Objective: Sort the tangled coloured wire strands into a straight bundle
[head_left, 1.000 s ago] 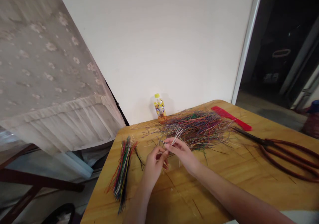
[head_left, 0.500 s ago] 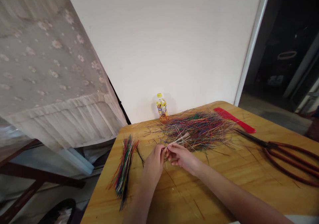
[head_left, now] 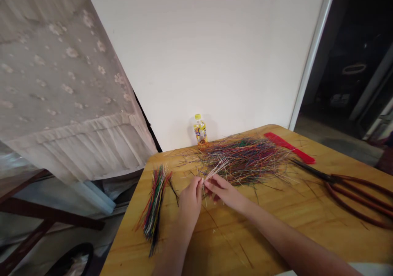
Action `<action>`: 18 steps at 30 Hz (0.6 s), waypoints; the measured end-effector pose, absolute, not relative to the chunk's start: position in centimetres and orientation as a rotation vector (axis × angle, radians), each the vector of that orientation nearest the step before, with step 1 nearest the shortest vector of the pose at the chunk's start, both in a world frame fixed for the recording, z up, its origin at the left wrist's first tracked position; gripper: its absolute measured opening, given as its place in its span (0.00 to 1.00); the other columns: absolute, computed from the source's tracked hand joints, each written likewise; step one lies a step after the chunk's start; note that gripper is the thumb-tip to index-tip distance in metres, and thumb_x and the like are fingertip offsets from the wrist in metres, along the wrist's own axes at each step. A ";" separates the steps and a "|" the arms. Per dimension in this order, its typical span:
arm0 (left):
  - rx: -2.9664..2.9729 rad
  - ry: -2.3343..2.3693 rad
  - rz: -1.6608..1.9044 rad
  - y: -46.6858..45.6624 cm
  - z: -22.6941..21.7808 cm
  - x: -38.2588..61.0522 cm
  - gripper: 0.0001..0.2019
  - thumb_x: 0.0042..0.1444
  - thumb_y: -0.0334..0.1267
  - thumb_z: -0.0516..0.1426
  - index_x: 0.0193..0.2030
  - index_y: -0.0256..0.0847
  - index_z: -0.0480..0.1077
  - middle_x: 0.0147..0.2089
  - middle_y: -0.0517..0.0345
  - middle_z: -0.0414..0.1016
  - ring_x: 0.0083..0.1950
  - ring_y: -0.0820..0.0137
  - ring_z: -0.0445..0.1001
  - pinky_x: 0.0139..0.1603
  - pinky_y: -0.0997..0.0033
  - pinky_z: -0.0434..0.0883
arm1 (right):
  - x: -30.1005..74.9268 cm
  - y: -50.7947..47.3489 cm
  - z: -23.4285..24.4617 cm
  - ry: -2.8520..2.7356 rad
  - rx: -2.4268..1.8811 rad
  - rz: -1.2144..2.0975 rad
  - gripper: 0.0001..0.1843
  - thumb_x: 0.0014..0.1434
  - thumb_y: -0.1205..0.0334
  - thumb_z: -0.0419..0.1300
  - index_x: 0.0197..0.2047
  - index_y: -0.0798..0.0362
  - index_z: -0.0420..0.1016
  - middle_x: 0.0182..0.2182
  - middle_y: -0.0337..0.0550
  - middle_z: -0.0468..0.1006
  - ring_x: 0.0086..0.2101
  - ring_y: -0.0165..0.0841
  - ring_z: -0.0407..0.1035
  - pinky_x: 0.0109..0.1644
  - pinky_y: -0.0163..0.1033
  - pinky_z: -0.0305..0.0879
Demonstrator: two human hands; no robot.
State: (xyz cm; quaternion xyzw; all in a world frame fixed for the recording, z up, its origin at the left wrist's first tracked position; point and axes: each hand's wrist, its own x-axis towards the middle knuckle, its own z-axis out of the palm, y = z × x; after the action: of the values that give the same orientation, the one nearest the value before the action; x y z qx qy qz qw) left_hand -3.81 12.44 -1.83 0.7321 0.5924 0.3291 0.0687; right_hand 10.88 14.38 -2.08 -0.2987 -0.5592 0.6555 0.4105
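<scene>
Between my two hands is a small bunch of white wires [head_left: 217, 168], fanned out at its far end. My left hand [head_left: 190, 194] pinches the near end of the bunch with thumb and forefinger. Beside it, almost touching, my right hand [head_left: 223, 190] pinches the same bunch, its other fingers curled underneath. Just beyond my hands spreads a loose, tangled pile of thin multicoloured wires [head_left: 248, 157]. To the left lies a sorted bundle of coloured wires [head_left: 156, 204], with a few dark strands [head_left: 174, 189] next to it.
A bottle with a yellow cap [head_left: 200, 133] stands at the back against the white wall. A red flat strip [head_left: 290, 147] lies at the back right. Large scissors [head_left: 333, 180] with reddish-brown handles rest on the right of the wooden table [head_left: 123, 243]. Stray strands lie near my forearms.
The white wires have tilted more upright and their ends have fanned wider. Both hands stay close together in nearly the same place.
</scene>
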 end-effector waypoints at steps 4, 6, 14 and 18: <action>2.082 1.654 1.149 12.4 -1.6 -3.5 0.13 0.61 0.42 0.43 0.34 0.43 0.66 0.25 0.60 0.70 0.26 0.69 0.68 0.29 0.73 0.62 | 11.3 14.9 -2.1 -1.537 -0.690 1.504 0.19 0.52 0.43 0.60 0.34 0.50 0.67 0.24 0.35 0.65 0.24 0.28 0.61 0.24 0.33 0.60; 1.992 1.587 1.187 12.4 -1.4 -3.3 0.13 0.61 0.44 0.44 0.31 0.43 0.65 0.21 0.63 0.64 0.23 0.71 0.64 0.26 0.74 0.61 | 11.6 15.2 -2.0 -1.552 -0.672 1.453 0.16 0.52 0.46 0.62 0.34 0.50 0.67 0.25 0.35 0.65 0.24 0.28 0.60 0.24 0.32 0.58; 2.011 1.652 1.091 12.3 -1.2 -3.2 0.12 0.59 0.42 0.45 0.27 0.44 0.61 0.19 0.64 0.60 0.22 0.70 0.63 0.26 0.72 0.56 | 12.0 16.4 -2.6 -1.623 -0.689 1.323 0.12 0.50 0.52 0.65 0.32 0.51 0.74 0.26 0.37 0.72 0.28 0.30 0.64 0.33 0.36 0.59; 1.881 1.578 1.102 12.5 -1.6 -3.1 0.15 0.59 0.46 0.45 0.26 0.43 0.61 0.19 0.64 0.59 0.22 0.72 0.61 0.24 0.72 0.55 | 12.0 16.6 -2.8 -1.583 -0.671 1.365 0.12 0.48 0.53 0.66 0.30 0.52 0.74 0.27 0.38 0.75 0.29 0.31 0.66 0.35 0.37 0.61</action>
State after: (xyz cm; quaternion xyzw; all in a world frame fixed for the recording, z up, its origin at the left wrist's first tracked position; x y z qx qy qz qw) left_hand -3.15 12.54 -1.55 0.6813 0.5716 0.3992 0.2231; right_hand 11.96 16.65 -2.77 -0.2720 -0.6419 0.5536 0.4555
